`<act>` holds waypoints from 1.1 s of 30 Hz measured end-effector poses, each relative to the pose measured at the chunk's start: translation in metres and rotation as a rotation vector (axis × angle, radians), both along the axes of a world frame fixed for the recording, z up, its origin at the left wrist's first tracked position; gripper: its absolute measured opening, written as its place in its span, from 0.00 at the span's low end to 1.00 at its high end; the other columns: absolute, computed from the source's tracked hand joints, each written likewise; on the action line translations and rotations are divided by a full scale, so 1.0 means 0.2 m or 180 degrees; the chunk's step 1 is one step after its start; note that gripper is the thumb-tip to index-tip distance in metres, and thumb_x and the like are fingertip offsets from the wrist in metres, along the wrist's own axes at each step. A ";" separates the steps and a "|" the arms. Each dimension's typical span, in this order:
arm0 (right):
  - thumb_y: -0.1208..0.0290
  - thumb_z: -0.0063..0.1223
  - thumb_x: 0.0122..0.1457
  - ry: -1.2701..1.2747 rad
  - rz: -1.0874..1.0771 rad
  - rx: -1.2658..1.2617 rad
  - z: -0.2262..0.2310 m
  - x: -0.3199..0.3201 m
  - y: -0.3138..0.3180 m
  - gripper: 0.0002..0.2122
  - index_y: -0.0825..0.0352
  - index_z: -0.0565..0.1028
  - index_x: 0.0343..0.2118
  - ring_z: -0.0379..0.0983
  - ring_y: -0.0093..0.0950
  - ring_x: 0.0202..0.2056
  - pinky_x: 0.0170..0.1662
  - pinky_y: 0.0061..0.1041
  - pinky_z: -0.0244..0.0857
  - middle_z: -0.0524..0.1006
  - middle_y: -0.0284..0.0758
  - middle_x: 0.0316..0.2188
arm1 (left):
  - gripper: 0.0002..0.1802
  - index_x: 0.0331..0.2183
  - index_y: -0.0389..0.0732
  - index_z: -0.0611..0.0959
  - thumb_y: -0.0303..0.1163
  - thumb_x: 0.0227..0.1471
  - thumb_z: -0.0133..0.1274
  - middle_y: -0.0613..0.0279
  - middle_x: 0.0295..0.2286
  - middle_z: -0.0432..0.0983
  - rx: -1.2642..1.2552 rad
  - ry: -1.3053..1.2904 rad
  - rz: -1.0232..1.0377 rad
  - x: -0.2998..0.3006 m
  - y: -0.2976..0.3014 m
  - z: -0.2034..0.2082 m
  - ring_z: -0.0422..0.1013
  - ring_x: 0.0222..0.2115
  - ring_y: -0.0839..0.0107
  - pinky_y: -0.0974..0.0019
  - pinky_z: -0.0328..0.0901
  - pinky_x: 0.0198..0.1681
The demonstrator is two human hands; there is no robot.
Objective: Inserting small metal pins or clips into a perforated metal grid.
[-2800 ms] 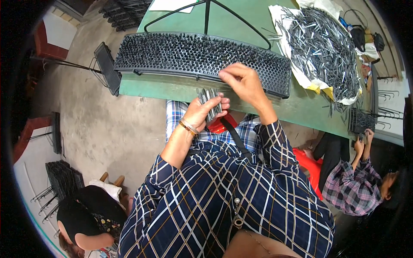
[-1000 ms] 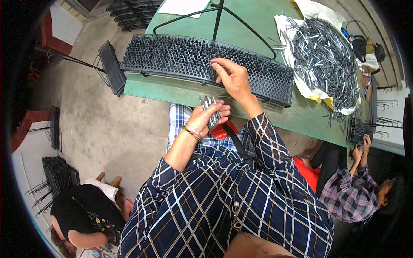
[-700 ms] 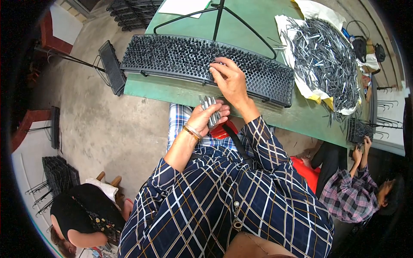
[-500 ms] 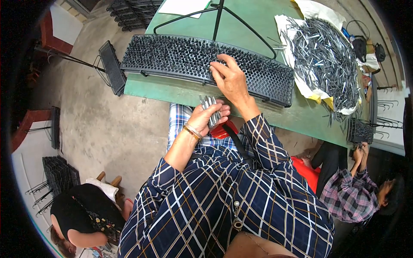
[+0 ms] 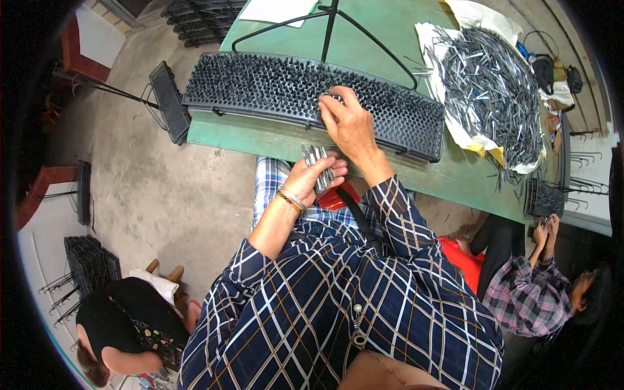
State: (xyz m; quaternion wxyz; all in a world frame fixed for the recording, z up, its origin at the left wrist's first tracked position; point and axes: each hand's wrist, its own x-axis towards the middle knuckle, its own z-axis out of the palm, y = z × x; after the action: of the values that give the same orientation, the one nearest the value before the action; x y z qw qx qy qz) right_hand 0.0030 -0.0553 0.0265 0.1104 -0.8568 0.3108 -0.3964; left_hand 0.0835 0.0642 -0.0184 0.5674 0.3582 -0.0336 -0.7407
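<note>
A long black rack [image 5: 260,84] studded with rows of small metal pins lies along the near edge of a green table [image 5: 273,140]. My right hand [image 5: 350,123] rests on the rack's middle, fingertips pinched on a pin at the near rows. My left hand [image 5: 316,175] hovers just below the table edge, closed around a bundle of grey metal pins [image 5: 314,160] that stick up from the fist. Both my sleeves are dark blue plaid.
A big heap of loose metal pins [image 5: 494,91] lies on white sheets at the table's right. A black wire stand [image 5: 338,26] sits behind the rack. A second person in plaid [image 5: 530,292] works at right; another in black [image 5: 123,318] sits lower left. More racks [image 5: 88,263] stand on the concrete floor.
My right hand has slid leftward along the rack and slightly nearer over the past seconds. My left hand keeps the pin bundle in about the same place.
</note>
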 end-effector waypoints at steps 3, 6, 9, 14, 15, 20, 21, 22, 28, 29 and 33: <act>0.74 0.54 0.50 0.0093 -0.0077 -0.0042 -0.04 0.02 0.03 0.06 0.65 0.76 0.33 0.74 0.33 0.24 0.24 0.27 0.68 0.73 0.36 0.36 | 0.13 0.40 0.33 0.73 0.26 0.51 0.50 0.51 0.33 0.75 -0.0005 -0.0013 0.0041 0.01 0.02 -0.01 0.74 0.33 0.62 0.62 0.73 0.35; 0.74 0.54 0.51 0.0075 -0.0037 0.0058 -0.04 0.02 0.03 0.06 0.65 0.76 0.33 0.74 0.34 0.26 0.25 0.28 0.68 0.73 0.37 0.36 | 0.13 0.40 0.33 0.73 0.26 0.51 0.49 0.51 0.34 0.75 -0.0014 -0.0024 0.0031 0.01 0.02 0.00 0.74 0.33 0.62 0.62 0.72 0.36; 0.75 0.53 0.51 -0.0127 0.0134 0.0125 -0.03 0.01 0.01 0.07 0.66 0.76 0.34 0.74 0.33 0.27 0.27 0.27 0.68 0.73 0.37 0.35 | 0.13 0.41 0.33 0.73 0.26 0.51 0.49 0.51 0.34 0.75 -0.0054 -0.0053 0.0015 0.01 0.02 0.02 0.74 0.34 0.62 0.62 0.72 0.36; 0.74 0.53 0.53 -0.0505 0.0387 0.1041 0.01 -0.10 0.05 0.06 0.70 0.77 0.32 0.71 0.22 0.26 0.27 0.19 0.64 0.74 0.34 0.28 | 0.14 0.42 0.33 0.73 0.27 0.52 0.49 0.52 0.35 0.75 -0.0306 -0.0142 0.0072 0.03 0.02 0.08 0.74 0.35 0.63 0.62 0.72 0.37; 0.73 0.54 0.54 -0.0436 0.0546 0.1802 0.02 -0.12 0.07 0.07 0.71 0.77 0.31 0.70 0.20 0.26 0.27 0.18 0.64 0.74 0.33 0.28 | 0.14 0.42 0.33 0.72 0.27 0.52 0.49 0.52 0.35 0.75 -0.0384 -0.0239 0.0048 0.04 0.02 0.10 0.74 0.35 0.63 0.62 0.72 0.37; 0.70 0.57 0.53 -0.0411 0.0878 0.3384 0.01 -0.20 0.11 0.08 0.72 0.78 0.28 0.66 0.13 0.23 0.24 0.14 0.60 0.73 0.27 0.21 | 0.15 0.43 0.34 0.72 0.28 0.53 0.49 0.52 0.36 0.74 -0.0507 -0.0337 -0.0067 0.02 0.02 0.11 0.73 0.36 0.63 0.61 0.72 0.37; 0.70 0.58 0.52 -0.0473 0.0842 0.3507 0.01 -0.21 0.11 0.08 0.71 0.78 0.28 0.65 0.12 0.21 0.23 0.13 0.59 0.73 0.25 0.19 | 0.15 0.43 0.34 0.72 0.28 0.53 0.49 0.52 0.36 0.74 -0.0506 -0.0341 -0.0074 0.02 0.02 0.11 0.73 0.36 0.63 0.61 0.72 0.37; 0.70 0.58 0.52 -0.0480 0.0840 0.3507 0.01 -0.21 0.11 0.08 0.71 0.78 0.28 0.65 0.12 0.21 0.23 0.13 0.59 0.73 0.25 0.19 | 0.15 0.43 0.34 0.72 0.28 0.53 0.49 0.52 0.36 0.75 -0.0483 -0.0317 -0.0041 0.01 0.02 0.10 0.74 0.36 0.64 0.62 0.72 0.37; 0.69 0.55 0.54 -0.0783 0.0486 0.3353 -0.03 -0.21 0.11 0.10 0.71 0.77 0.33 0.63 0.12 0.20 0.21 0.12 0.57 0.73 0.26 0.22 | 0.11 0.39 0.35 0.73 0.28 0.53 0.49 0.54 0.33 0.76 -0.0196 -0.0449 0.0149 0.00 0.00 0.05 0.74 0.32 0.67 0.67 0.73 0.33; 0.68 0.54 0.55 -0.0854 0.0475 0.3522 -0.04 -0.20 0.10 0.10 0.71 0.76 0.34 0.63 0.12 0.19 0.21 0.12 0.57 0.73 0.26 0.22 | 0.09 0.37 0.36 0.74 0.28 0.53 0.49 0.55 0.32 0.76 -0.0149 -0.0402 0.0229 0.00 0.00 0.05 0.75 0.31 0.68 0.68 0.73 0.31; 0.69 0.54 0.55 -0.0901 0.0556 0.3675 -0.03 -0.19 0.11 0.10 0.72 0.75 0.35 0.65 0.13 0.20 0.22 0.12 0.59 0.74 0.27 0.23 | 0.08 0.36 0.36 0.74 0.28 0.53 0.49 0.55 0.31 0.76 -0.0186 -0.0534 0.0302 0.01 0.00 0.04 0.74 0.29 0.71 0.71 0.71 0.28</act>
State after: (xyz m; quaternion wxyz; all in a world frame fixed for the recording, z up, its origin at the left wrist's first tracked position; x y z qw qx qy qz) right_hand -0.0357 -0.0328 0.0214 0.6304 -0.6196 0.3865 -0.2633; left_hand 0.0849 0.0643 -0.0103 0.6071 0.4035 -0.0857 -0.6791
